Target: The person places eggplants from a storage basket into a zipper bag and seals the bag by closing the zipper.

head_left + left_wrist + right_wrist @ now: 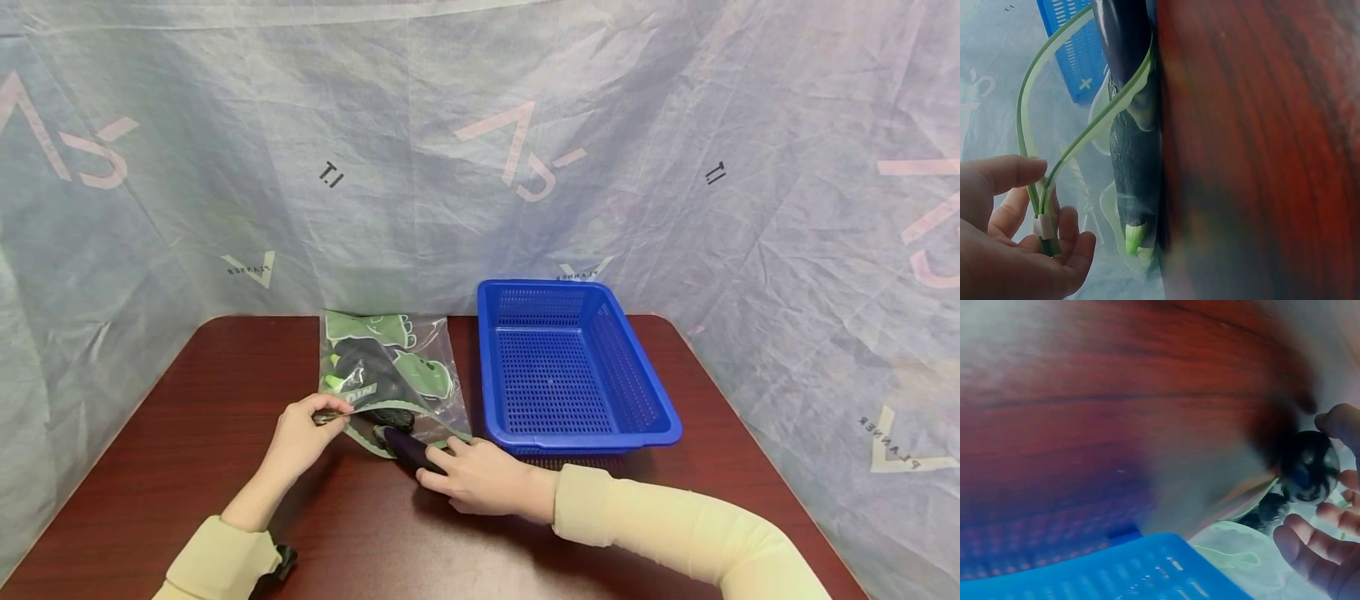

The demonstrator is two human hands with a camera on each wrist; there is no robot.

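Note:
A clear zip bag (429, 335) with green printed figures lies on the table, its green-edged mouth spread toward me. My left hand (300, 440) pinches the left corner of that mouth, where a pale slider (1042, 226) sits on the strip. At the right side of the opening my right hand (483, 479) holds a dark purple eggplant (406, 451), fingers and thumb round its near end. The eggplant's far end is inside the mouth. Deeper in the bag lie dark long vegetables (1134, 165) with bright green tips; their exact number is hidden.
A blue perforated plastic basket (487, 375) stands right of the bag, close to my right hand. Under everything is a dark red wooden table (247, 367). A grey printed cloth (420, 225) hangs behind the table and at both sides.

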